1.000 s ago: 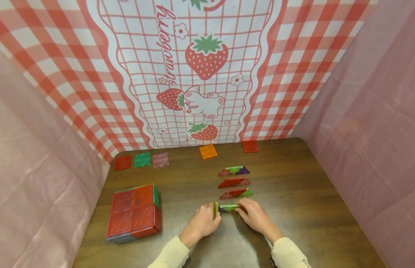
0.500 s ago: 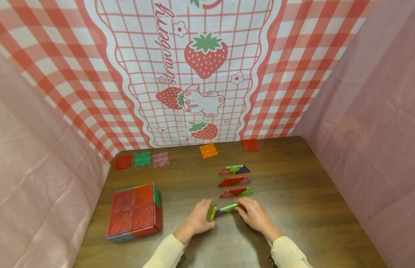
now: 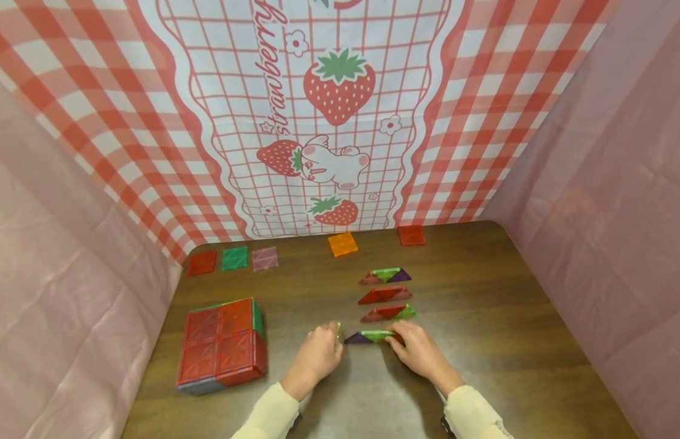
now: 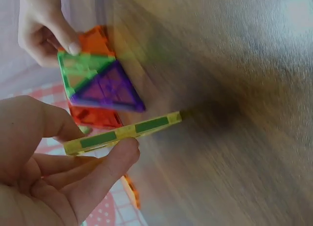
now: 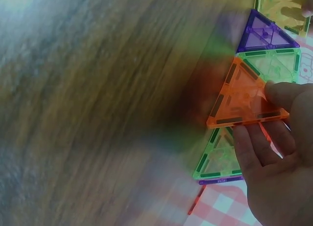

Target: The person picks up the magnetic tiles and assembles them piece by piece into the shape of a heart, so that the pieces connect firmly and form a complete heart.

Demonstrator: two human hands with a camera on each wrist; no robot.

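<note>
Because the row of triangles (image 3: pixel 376 336) stood on edge, the right hand (image 3: pixel 418 349) pinched its orange triangle (image 5: pixel 244 96), apparently to steady the green triangle (image 5: pixel 276 64) and purple triangle (image 5: pixel 265 35) between the hands. The left hand (image 3: pixel 318 349) pinched a yellow tile (image 4: pixel 124 132) by its faces, near the purple triangle.

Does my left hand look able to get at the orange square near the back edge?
Probably yes: nothing visible stands between the left hand and the orange square, with the triangle rows off to the right. That hand pinches a yellow tile, though, so likely needs freeing first.
</note>
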